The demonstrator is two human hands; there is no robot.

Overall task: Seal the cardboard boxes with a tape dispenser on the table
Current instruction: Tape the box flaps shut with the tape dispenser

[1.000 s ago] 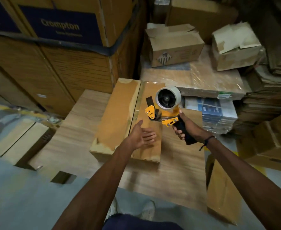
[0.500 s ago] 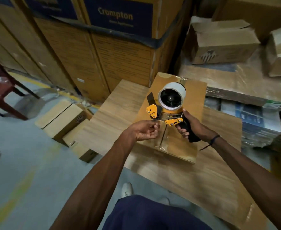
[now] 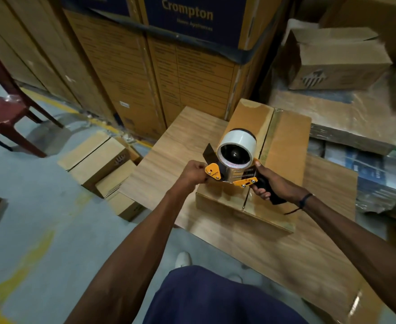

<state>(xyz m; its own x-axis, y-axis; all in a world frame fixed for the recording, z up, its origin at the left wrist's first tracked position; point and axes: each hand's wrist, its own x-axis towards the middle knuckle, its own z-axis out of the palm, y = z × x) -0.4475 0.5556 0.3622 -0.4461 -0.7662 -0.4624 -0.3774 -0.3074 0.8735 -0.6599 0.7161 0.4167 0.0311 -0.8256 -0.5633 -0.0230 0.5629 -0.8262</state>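
A brown cardboard box (image 3: pixel 283 146) lies on the wooden table (image 3: pixel 169 160), with clear tape along its middle seam. Above its near end I hold an orange tape dispenser (image 3: pixel 229 169) carrying a white tape roll (image 3: pixel 238 142). My right hand (image 3: pixel 271 183) grips the dispenser's black handle. My left hand (image 3: pixel 193 171) is curled at the dispenser's front end, by the orange plate and black flap, fingers pinching there; what exactly they pinch is hidden.
Tall stacked cartons (image 3: pixel 169 66) stand behind the table. Small boxes (image 3: pixel 98 160) lie on the floor at the left, near a dark red chair (image 3: pixel 2 108). Wrapped goods and an open carton (image 3: pixel 337 59) sit at the right.
My left hand went from open beside the dispenser to curled at its front end. The view swung left and the dispenser came to the box's near end.
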